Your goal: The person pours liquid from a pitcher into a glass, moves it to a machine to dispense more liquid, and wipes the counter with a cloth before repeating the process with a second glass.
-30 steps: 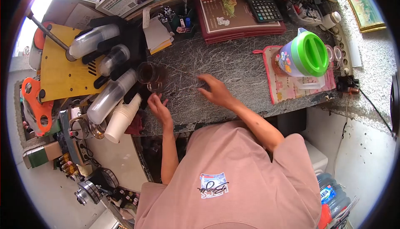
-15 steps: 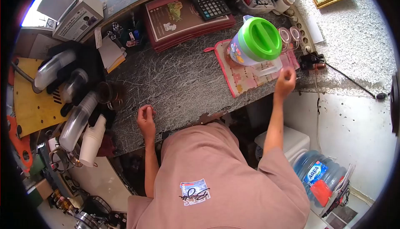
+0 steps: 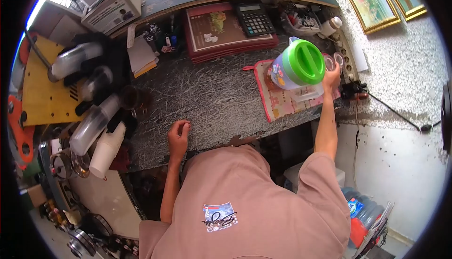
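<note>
My right hand [image 3: 331,79] reaches to the small clear glasses [image 3: 329,62] at the right end of the counter, its fingertips at the nearer rims; whether it grips one cannot be made out. Just left of it stands a pitcher with a green lid [image 3: 305,63] on a pink patterned cloth [image 3: 278,106]. A clear plastic piece [image 3: 308,93] lies in front of the pitcher. My left hand [image 3: 179,135] rests at the counter's front edge with its fingers curled and nothing visible in them.
On the counter [image 3: 207,94] lie dark red folders [image 3: 202,28] with a calculator [image 3: 255,20]. Stacked cups [image 3: 107,150] hang at the left. A power strip [image 3: 347,59], a white bottle [image 3: 331,26] and a black cable [image 3: 395,110] are at the right.
My right hand has moved forward from the cloth's front right edge to the small glasses. My left hand stays near the counter's edge. The view has shifted slightly.
</note>
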The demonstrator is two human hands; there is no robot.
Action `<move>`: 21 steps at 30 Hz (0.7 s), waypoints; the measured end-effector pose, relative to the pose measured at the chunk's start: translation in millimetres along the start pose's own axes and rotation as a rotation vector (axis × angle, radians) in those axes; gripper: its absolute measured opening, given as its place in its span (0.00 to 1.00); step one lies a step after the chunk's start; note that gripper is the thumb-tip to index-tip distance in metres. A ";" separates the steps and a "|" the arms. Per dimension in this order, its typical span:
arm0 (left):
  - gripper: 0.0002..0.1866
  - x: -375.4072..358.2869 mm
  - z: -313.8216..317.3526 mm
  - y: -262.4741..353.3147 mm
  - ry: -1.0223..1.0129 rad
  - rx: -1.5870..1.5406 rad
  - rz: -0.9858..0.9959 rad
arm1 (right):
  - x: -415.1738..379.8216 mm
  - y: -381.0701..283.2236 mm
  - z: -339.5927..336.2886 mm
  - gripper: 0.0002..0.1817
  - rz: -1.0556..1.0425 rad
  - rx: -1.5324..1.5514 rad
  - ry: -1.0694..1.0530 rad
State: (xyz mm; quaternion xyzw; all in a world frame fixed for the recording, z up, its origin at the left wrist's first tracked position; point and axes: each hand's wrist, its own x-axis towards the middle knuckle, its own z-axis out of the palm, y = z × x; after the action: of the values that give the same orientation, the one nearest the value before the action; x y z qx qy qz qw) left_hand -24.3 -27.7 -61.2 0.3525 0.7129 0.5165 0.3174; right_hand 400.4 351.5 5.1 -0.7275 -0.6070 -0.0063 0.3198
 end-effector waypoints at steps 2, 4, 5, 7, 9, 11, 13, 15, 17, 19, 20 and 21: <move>0.06 -3.5 -0.8 0.2 -0.001 -0.004 -0.015 | -19.3 -2.5 -15.6 0.45 0.061 0.031 0.080; 0.06 -7.4 -1.6 0.8 0.003 0.014 -0.043 | -48.2 -1.3 -36.8 0.45 0.126 0.102 0.135; 0.06 -8.3 -1.3 0.8 -0.006 0.033 -0.061 | -64.6 0.3 -47.8 0.45 0.160 0.163 0.161; 0.06 -8.0 2.0 -3.7 0.000 0.026 -0.060 | -94.1 24.5 -59.7 0.43 0.146 0.083 0.263; 0.06 -9.2 5.0 -7.0 0.003 0.026 -0.061 | -134.3 42.8 -69.4 0.39 0.492 0.606 0.237; 0.06 -6.3 10.3 -5.7 -0.071 0.021 -0.032 | -177.4 40.8 -84.2 0.33 0.675 0.731 0.291; 0.06 -1.2 15.9 9.8 -0.115 0.052 -0.017 | -216.3 30.0 -100.3 0.30 0.857 0.893 0.154; 0.07 2.5 21.5 25.2 -0.220 0.064 -0.012 | -257.3 40.4 -93.6 0.29 0.995 1.046 0.077; 0.08 8.9 30.7 41.2 -0.295 0.068 0.039 | -287.6 12.5 -89.0 0.29 1.069 1.240 0.032; 0.17 10.9 35.9 56.2 -0.459 0.033 0.023 | -302.8 -18.0 -85.5 0.29 1.112 1.347 -0.105; 0.17 13.5 38.9 64.4 -0.473 0.038 0.019 | -306.6 -31.8 -81.6 0.28 1.138 1.436 -0.178; 0.26 15.4 42.0 72.3 -0.565 0.022 -0.002 | -305.3 -50.0 -80.9 0.26 1.146 1.519 -0.283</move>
State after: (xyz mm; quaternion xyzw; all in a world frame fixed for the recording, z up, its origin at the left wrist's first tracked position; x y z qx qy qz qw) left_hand 14.2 22.4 -4.3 0.4853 0.6021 0.3899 0.5000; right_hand 306.4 47.7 -29.0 -0.5063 -0.0346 0.6337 0.5839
